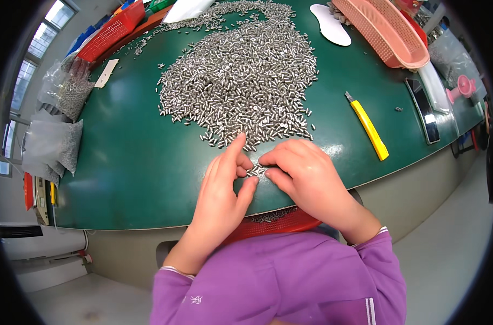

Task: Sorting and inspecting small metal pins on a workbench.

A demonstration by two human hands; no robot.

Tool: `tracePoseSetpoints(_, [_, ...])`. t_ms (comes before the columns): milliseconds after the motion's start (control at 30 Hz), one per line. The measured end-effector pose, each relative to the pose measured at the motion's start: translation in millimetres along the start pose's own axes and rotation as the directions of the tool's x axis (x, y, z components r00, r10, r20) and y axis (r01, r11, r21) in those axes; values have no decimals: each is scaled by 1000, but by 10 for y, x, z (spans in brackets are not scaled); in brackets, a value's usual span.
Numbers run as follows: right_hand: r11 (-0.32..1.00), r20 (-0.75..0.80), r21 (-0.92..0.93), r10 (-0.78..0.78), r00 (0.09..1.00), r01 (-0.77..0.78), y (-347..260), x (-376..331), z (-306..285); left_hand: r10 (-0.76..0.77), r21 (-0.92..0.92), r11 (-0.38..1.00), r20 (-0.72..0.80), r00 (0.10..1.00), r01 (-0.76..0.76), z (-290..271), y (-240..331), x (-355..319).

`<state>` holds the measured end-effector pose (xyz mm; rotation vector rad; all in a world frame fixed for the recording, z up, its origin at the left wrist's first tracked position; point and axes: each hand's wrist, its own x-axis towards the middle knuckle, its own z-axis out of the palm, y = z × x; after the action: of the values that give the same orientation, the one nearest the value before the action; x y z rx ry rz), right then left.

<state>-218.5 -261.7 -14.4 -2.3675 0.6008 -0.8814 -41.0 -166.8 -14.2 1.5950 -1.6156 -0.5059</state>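
A large heap of small silver metal pins (241, 76) covers the middle of the table. At its near edge, several loose metal pins (255, 171) lie on the tabletop between my hands. My left hand (219, 181) is beside them, its index finger stretched toward the heap and its thumb apart from the fingers. From the other side, my right hand (308, 170) reaches the same pins with bent fingers, fingertip and thumb tip a little apart. Below the table edge, a red basket (279, 221) at my lap has more pins inside.
A yellow utility knife (370, 130) and a phone (423, 111) lie on the green table (124, 173) to the right. Plastic bags of pins (54, 143) stand at the left edge. A pink basket (384, 32) and a red basket (113, 32) are at the back.
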Motion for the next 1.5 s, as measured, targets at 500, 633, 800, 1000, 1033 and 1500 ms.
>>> tracePoseSetpoints(500, [1000,35,25,-15,999,14,-16,-43,1,136,-27,990,-7,991,-136,-10,-44,-54])
tracePoseSetpoints(633, [999,25,31,-16,1000,15,-21,-49,-1,102,-43,994,-11,995,-102,-6,-41,-76])
tracePoseSetpoints(800, [1000,36,25,-19,999,18,-34,-61,-2,128,-20,992,6,992,-128,-18,-45,-70])
tracePoseSetpoints(1000, [999,59,35,-21,998,19,-38,-47,-16,112,-12,994,-37,993,-112,8,-54,-79])
tracePoseSetpoints(1033, [999,58,36,-21,998,19,-37,-46,-20,106,-6,994,-37,994,-106,10,-52,-81])
tracePoseSetpoints(1500, [996,43,87,10,999,-14,-56,-46,4,118,11,993,14,993,-118,-27,-40,-154])
